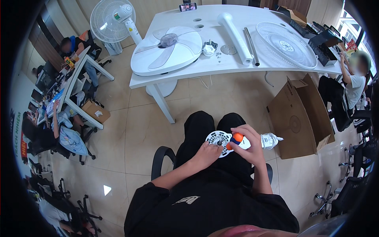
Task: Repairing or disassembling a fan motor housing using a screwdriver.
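A white fan motor head [215, 135] with a round slotted face rests on my lap, its body running right beneath my right hand. My left hand [208, 155] is closed at the lower side of the slotted face, fingertips by the dark metal shaft at its centre. My right hand [252, 147] is wrapped around the orange and dark blue handle of a screwdriver [237, 138], held low over the face. The screwdriver's tip cannot be told apart from the shaft. A bundled clear-white cord [270, 140] sticks out past my right hand.
Ahead stands a white table [185, 17] with a fan blade [167, 49] on a round base, a white tube [235, 39], a metal rod [252, 46] and a wire grille [286, 44]. An open cardboard box [294, 118] stands right. A standing fan [113, 21] is far left. Other people sit both sides.
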The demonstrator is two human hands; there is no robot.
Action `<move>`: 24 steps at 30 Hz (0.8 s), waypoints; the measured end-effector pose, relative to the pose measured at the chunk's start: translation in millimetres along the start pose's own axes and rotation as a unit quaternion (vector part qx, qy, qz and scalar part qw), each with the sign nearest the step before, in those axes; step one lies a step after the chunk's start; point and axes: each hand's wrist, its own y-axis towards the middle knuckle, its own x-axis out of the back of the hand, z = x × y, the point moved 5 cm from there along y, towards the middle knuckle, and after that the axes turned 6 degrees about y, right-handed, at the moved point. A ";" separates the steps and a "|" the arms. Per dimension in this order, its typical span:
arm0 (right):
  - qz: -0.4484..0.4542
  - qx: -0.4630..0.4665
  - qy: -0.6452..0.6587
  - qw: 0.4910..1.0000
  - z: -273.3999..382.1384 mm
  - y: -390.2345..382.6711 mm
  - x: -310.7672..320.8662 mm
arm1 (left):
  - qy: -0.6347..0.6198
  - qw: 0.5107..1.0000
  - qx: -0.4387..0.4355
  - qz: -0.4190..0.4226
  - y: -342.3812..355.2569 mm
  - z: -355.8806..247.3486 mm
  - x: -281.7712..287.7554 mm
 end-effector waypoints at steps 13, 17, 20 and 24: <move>0.005 0.002 -0.009 1.000 0.6 -1.7 -2.0 | 0.154 0.982 -0.108 0.022 0.8 -6.9 -11.6; 0.000 0.009 -0.017 1.000 1.4 -2.8 -1.2 | 0.154 0.984 -0.093 0.005 1.5 -8.6 -6.5; -0.002 0.009 -0.022 1.000 1.8 -2.6 0.4 | 0.149 0.986 -0.077 0.015 2.4 -7.9 -5.0; -0.004 -0.001 -0.021 1.000 -0.3 -1.8 2.2 | 0.114 0.990 -0.063 0.046 1.5 -7.6 -4.9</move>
